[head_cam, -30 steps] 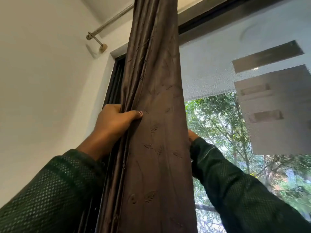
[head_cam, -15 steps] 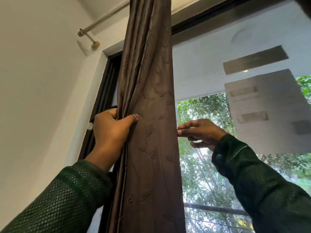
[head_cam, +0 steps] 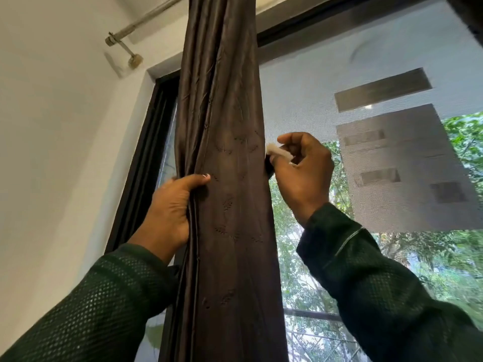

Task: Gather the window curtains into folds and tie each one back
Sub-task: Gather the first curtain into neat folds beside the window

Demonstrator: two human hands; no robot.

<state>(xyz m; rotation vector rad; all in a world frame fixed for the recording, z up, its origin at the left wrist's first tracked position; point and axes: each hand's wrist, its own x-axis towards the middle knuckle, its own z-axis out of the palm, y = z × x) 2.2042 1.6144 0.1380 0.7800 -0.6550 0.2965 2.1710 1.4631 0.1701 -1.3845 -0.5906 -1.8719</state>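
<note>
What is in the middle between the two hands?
In the head view, the gathered dark brown fabric curtain hangs between the left hand, which grips its edge, and the right hand.

A single head-worn camera supplied the only view, so no second view shared any part of the scene. It sat close to the curtain point(head_cam: 224, 178), which ran the full height of the picture at centre, and it looked steeply upward along the fabric. The curtain rod point(head_cam: 146, 20) showed left of the curtain near the top edge, and the window screen point(head_cam: 326, 87) filled the area right of the curtain. Both sleeves entered from the bottom corners, either side of the curtain. The wide lens bent the window frame point(head_cam: 141, 163) left of the curtain.
</note>
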